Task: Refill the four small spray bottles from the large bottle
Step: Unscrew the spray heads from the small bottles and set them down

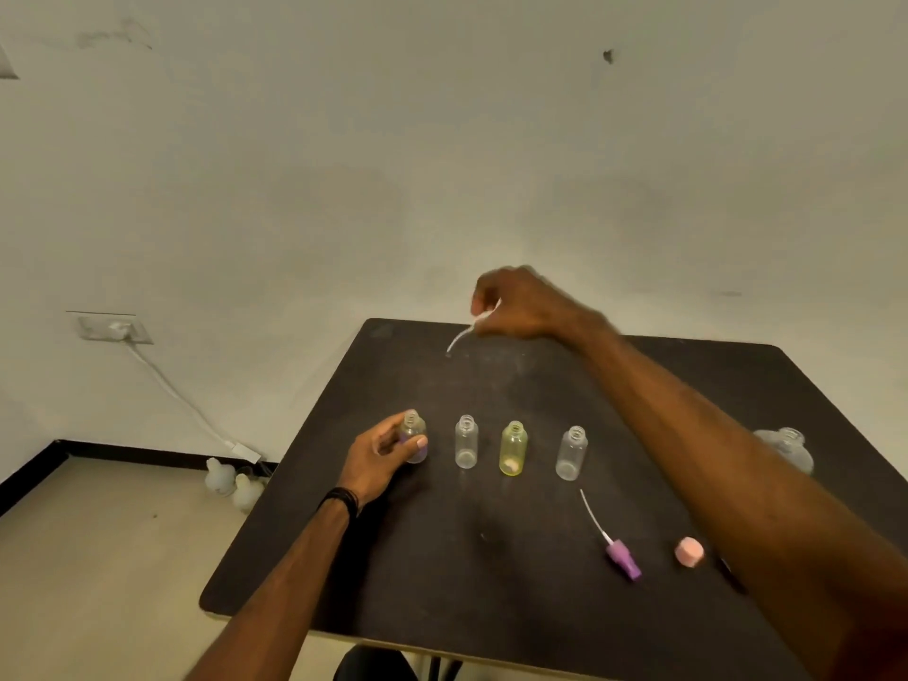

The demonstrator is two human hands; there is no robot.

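Several small uncapped bottles stand in a row on the black table (442, 557). My left hand (381, 457) grips the leftmost, purple-tinted bottle (414, 435). To its right stand a clear bottle (466, 442), a yellow bottle (513, 448) and another clear bottle (572, 453). Over the table's far edge, my right hand (521, 304) pinches a spray head, and its white dip tube (458, 339) hangs down to the left. The large clear bottle (786, 447) stands at the right, partly hidden behind my right forearm.
A purple spray head with its tube (620, 557) and a pink cap (689, 551) lie on the table's near right. A wall socket with a white cable (115, 329) is on the left wall. White containers (233, 484) sit on the floor.
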